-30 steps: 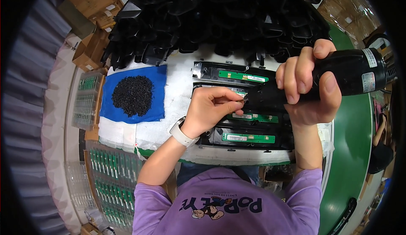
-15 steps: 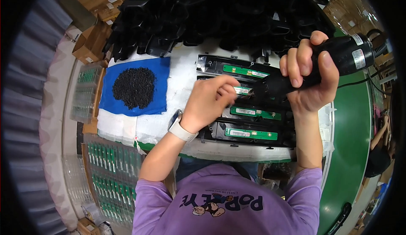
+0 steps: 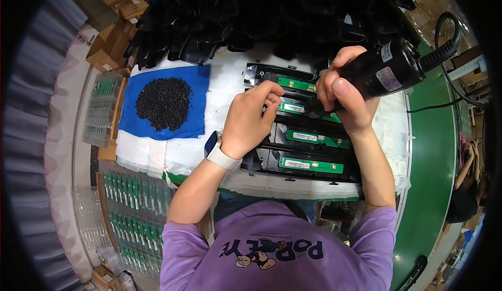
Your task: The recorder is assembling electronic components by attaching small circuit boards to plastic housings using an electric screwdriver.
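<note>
Black plastic makes the body of the corded tool (image 3: 384, 74), which the right hand (image 3: 345, 87) grasps; its cable (image 3: 440, 56) goes out beyond the right edge of the surface (image 3: 225, 74). The tool's narrow end is over the second housing from the far side, near its green circuit board (image 3: 292, 107); whether it touches, I cannot tell. The left hand (image 3: 251, 113) is above the left ends of the housings, fingers bent; I cannot tell if it pinches something small. Four black housings (image 3: 273, 161), each with a green board, lie in a row toward the right edge, the nearest one close to the near edge. White surface shows between them and the blue cloth (image 3: 197, 92), which lies by the left edge under a heap of small black pieces (image 3: 162, 102). Along the far edge, a big pile of black parts (image 3: 235, 21) narrows the room behind the housings.
</note>
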Demonstrator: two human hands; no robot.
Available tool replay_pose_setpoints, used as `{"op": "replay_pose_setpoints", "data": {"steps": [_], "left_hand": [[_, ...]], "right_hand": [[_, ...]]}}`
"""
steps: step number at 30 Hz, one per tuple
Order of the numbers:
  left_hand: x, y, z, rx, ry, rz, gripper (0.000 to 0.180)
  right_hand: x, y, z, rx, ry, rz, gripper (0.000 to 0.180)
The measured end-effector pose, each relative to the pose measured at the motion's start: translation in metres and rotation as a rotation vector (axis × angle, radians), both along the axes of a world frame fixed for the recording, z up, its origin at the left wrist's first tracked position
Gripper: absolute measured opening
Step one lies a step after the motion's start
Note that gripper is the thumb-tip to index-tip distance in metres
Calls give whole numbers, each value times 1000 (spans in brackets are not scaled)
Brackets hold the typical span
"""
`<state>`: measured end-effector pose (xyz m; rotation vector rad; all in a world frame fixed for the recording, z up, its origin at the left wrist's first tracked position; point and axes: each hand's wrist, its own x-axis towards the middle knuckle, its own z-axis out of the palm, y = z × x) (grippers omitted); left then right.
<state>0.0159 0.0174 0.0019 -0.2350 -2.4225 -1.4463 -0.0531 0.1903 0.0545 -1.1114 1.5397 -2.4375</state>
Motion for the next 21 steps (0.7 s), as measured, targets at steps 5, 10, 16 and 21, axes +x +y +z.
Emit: {"op": "replay_pose_setpoints", "data": {"steps": [5, 10, 16, 21], "left_hand": [[0, 1, -2, 81, -29, -10, 14], [2, 2, 0, 17, -48, -45, 12], [4, 5, -1, -19, -41, -47, 11], [4, 4, -3, -20, -37, -38, 11]], "right_hand": [[0, -1, 0, 22, -1, -17, 28], [-1, 0, -1, -10, 15, -36, 28], [-1, 1, -2, 3, 33, -28, 29], [2, 0, -3, -4, 15, -24, 30]]}}
